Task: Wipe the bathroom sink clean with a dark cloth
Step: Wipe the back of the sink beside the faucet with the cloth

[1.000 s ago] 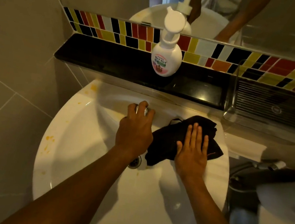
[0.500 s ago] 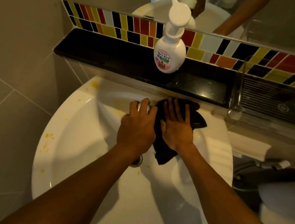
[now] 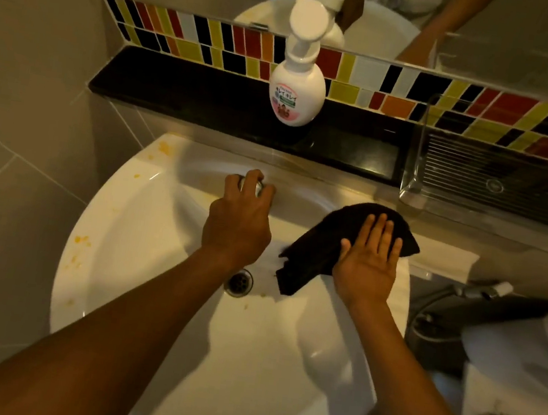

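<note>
Dark cloth (image 3: 330,245): we have it bunched flat on the right inner slope of the white sink (image 3: 128,258), reaching up onto the right rim.
Long axis: it runs from the lower end near the drain (image 3: 239,281) up and away to the right, toward the rim.
Nearer hand: our right hand (image 3: 367,265) lies on the cloth's right part; the left is just beside its left edge, apart from it.
Right hand pose: palm down, fingers (image 3: 380,227) spread and straight, pressing, not gripping.
Left hand (image 3: 238,223): curled down over the metal tap knob (image 3: 249,183) at the back of the basin, fingertips around it; we cannot tell how firmly.
Where the dirt lies: yellow-orange stains (image 3: 81,240) dot the left rim and back-left corner, well apart from the cloth.
Coming move, as we judge it: a sweep leftward across the bowl, past the left arm.
Behind: a soap pump bottle (image 3: 296,96) stands on the black ledge (image 3: 183,92).
</note>
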The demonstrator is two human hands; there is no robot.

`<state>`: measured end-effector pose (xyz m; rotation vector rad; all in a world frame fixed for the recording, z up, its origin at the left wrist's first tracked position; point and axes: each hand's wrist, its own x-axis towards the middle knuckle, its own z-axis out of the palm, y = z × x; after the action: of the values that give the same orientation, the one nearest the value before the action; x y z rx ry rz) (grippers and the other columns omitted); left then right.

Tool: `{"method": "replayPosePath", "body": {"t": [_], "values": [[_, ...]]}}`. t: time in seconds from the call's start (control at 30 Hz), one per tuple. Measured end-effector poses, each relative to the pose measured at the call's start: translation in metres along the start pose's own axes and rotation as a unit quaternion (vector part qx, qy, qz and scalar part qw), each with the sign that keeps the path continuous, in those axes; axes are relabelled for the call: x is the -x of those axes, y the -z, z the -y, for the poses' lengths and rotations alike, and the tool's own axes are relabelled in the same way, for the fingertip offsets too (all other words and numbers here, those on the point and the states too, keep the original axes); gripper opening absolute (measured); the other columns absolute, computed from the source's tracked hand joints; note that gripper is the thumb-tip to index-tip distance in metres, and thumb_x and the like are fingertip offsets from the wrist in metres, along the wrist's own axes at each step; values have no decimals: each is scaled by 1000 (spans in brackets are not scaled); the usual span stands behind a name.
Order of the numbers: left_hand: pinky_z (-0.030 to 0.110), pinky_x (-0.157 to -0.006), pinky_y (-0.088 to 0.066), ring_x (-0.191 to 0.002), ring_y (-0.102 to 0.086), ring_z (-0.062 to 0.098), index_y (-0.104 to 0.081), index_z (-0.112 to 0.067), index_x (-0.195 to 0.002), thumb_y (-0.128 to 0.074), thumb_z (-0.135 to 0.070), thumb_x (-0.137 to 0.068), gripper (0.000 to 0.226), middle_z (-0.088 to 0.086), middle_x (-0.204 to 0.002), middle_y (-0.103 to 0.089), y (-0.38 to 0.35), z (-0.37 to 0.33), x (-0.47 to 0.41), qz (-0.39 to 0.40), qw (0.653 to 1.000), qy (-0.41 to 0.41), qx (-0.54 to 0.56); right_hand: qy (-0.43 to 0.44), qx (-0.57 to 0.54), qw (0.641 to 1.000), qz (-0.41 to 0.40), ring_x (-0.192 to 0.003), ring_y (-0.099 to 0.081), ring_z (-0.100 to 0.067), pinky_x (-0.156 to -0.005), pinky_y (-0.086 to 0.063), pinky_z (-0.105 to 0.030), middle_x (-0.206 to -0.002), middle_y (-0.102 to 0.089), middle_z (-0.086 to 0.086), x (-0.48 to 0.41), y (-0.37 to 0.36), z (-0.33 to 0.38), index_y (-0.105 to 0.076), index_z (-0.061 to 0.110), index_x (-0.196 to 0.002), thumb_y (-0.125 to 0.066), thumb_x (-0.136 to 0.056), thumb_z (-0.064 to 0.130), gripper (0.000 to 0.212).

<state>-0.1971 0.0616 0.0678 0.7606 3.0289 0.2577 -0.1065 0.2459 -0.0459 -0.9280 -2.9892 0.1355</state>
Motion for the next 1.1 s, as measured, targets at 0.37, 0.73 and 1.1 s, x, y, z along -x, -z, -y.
{"method": "replayPosePath", "body": {"t": [0.37,0.73,1.1], "values": [[35,-67,-55,-117,-47,37,-54,-13,-119,-63,-10,-80,41,12,-139,-45,-5,1,-1,-18,1000,-5,2,148,21,988,-26,-147,-19,-27,-121,-4,-47,-157,-28,-10,-41,-1,46,-25,11,-149,-37,-96,34,59],[32,-73,-53,-122,-44,31,-47,-18,-132,-52,-24,-91,42,9,-141,-44,-7,1,-3,-26,1000,-14,-9,360,-11,930,70,-150,0,-21,-122,-1,-41,-163,-4,-1,-85,-8,100,-5,21,-153,-34,-99,32,62],[43,-65,-55,-116,-44,36,-51,-15,-122,-58,-11,-83,39,10,-138,-43,-4,3,0,-16,999,-29,0,95,13,994,42,-148,-9,-34,-120,-4,-46,-159,-13,-20,-18,10,-10,-9,8,-152,-46,-94,30,72]]}}
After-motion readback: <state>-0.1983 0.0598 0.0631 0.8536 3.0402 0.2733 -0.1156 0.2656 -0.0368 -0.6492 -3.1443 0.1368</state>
